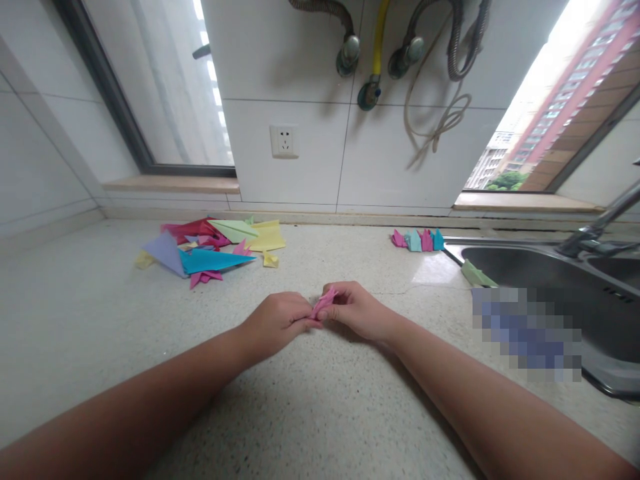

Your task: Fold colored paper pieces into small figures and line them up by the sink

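A small pink folded paper piece (326,303) is held between both hands above the speckled countertop (310,407). My left hand (277,323) pinches its lower left end, thumb and fingers closed on it. On the other side, my right hand (357,311) grips the upper right part between thumb and forefinger. The fingers cover much of the paper, so its full shape is hidden.
Coloured folded papers, including a blue paper plane (215,261), lie piled back left. Several small folded pieces (413,241) stand in a row beside the metal sink (530,267). A green folded paper (477,274) rests at the sink's edge, near a blurred-out patch.
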`<state>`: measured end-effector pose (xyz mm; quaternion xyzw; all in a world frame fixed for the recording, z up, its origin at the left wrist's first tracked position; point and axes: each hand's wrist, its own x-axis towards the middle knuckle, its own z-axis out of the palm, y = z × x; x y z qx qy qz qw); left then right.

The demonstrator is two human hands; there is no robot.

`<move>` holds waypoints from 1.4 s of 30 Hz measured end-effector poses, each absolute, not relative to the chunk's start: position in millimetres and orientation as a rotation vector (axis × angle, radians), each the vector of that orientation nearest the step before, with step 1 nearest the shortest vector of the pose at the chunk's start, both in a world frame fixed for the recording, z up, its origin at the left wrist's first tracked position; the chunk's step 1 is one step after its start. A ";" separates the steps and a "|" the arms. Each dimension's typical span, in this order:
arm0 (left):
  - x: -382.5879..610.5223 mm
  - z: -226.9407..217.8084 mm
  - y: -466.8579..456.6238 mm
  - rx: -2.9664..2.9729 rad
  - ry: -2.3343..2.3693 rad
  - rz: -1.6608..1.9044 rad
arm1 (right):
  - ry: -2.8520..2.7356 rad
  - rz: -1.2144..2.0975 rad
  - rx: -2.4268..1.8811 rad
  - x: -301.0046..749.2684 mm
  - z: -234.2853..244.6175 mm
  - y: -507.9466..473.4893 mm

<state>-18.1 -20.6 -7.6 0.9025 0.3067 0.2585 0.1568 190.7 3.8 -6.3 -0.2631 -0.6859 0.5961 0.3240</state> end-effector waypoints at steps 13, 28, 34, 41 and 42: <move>-17.0 -9.1 -23.6 2.497 0.848 0.822 | -1.592 1.722 -0.707 189.1 -2.4 4.5; -3.0 -14.7 -28.0 1.596 1.076 0.923 | -1.704 1.214 -0.625 184.1 -1.6 1.0; -4.3 -14.0 -29.1 1.617 1.046 0.952 | -1.630 1.294 -0.751 185.7 -1.6 1.1; -10.0 -11.5 -26.6 1.760 1.025 0.938 | -1.559 1.415 -0.741 187.2 -7.2 5.8; -10.7 -10.1 -26.4 1.796 1.024 0.939 | -1.551 1.433 -0.725 187.2 -7.5 6.5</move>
